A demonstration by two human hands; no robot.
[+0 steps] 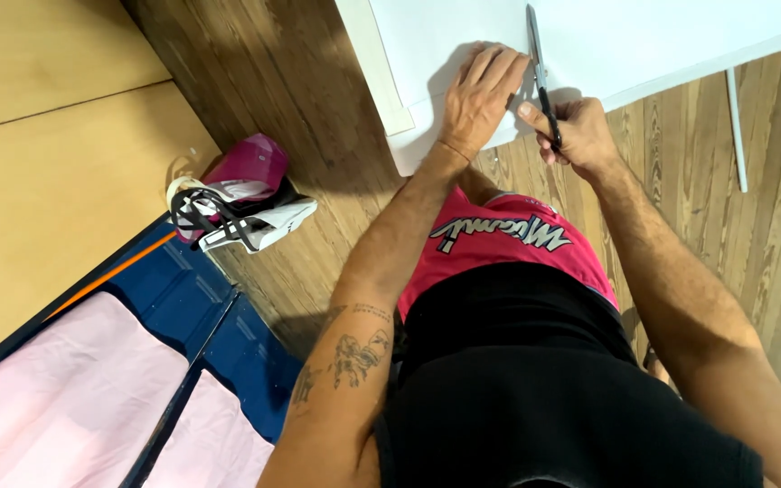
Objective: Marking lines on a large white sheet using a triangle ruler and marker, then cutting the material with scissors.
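- Pressing flat, your left hand [479, 95] lies open, fingers spread, on the large white sheet of board [463, 41] that rests on the brown wooden plank floor [318, 108].
- Your right hand [578, 134] is closed around the black handle of a slim cutting tool with a long grey metal blade [537, 63], just beside your left hand's fingertips.
- That blade runs up across the white board, away from its near edge, and both hands sit at that near edge.
- A narrower white strip [377, 63] lies along the board's left edge.
- Your pink shorts with a grey hem [508, 244] show below the hands.
- A magenta cap on a black-and-white bag [241, 194] sits on the floor, well apart to the left.
- A thin white rod [737, 126] lies on the floor to the right.
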